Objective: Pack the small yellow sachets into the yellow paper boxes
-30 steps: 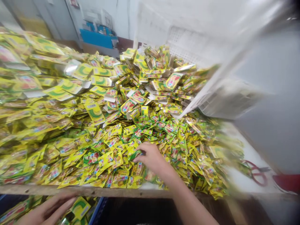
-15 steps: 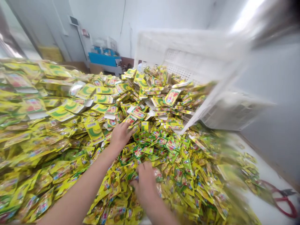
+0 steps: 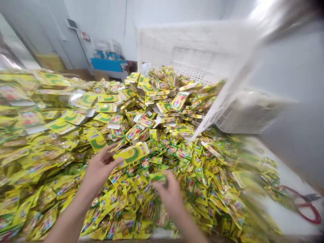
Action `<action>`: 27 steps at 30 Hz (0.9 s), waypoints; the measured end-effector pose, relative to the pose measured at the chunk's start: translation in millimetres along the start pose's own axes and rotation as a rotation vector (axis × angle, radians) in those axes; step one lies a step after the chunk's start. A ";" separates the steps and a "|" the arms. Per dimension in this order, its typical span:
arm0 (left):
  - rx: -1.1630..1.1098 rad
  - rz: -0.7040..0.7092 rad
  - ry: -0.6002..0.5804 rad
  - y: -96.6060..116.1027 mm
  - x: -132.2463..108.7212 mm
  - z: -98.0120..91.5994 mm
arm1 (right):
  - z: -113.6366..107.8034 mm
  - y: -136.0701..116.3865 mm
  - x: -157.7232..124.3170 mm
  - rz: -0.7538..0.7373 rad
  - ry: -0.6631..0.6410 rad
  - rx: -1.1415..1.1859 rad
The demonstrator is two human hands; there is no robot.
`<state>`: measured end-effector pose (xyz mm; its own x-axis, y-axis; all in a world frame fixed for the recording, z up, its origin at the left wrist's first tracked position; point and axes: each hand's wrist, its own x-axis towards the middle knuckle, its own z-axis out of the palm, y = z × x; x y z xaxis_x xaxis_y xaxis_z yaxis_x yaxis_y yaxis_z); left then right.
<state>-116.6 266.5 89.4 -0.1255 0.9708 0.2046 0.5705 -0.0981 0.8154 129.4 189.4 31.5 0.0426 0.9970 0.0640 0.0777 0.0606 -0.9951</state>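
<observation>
My left hand (image 3: pixel 100 167) is closed on a small yellow and green cardboard box (image 3: pixel 133 154), its thumb and fingers gripping one end. The box's white flap end points right. To its right and lower, my right hand (image 3: pixel 170 190) pinches a small green and yellow sachet (image 3: pixel 157 178), somewhat blurred. Under both hands spreads a deep heap of shiny sachets (image 3: pixel 182 152), green in the middle and yellow around. Beyond the left hand, a pile of similar cardboard boxes (image 3: pixel 144 119) slopes up, several with white flaps sticking out.
A white plastic crate (image 3: pixel 202 37) lies tipped on its side behind the pile, boxes spilling from it. Red-handled scissors (image 3: pixel 301 205) rest on the white tabletop (image 3: pixel 286 216) at the right. A blue object (image 3: pixel 108 64) stands near the back wall.
My left hand has lifted a box from the pile and drawn it back toward me and to the left. My right hand has risen slightly to the right, now with a sachet.
</observation>
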 end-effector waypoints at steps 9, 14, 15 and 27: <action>-0.286 -0.118 -0.264 7.8 -123.8 60.1 | -16.6 -28.0 4.5 0.073 0.158 0.314; -0.335 -0.068 -0.423 20.6 -140.9 96.8 | -34.0 -19.9 -23.2 0.088 0.041 0.372; -0.318 -0.019 -0.423 20.8 -141.3 100.8 | -40.9 -22.6 -25.8 0.083 0.077 0.352; 0.426 0.265 -0.145 14.5 -158.9 126.3 | -53.8 -24.3 -30.0 -0.171 0.139 -0.407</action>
<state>14.1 138.4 0.3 0.1650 0.9480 0.2724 0.8509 -0.2764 0.4468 179.8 155.4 57.7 0.1262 0.9567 0.2622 0.4791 0.1727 -0.8606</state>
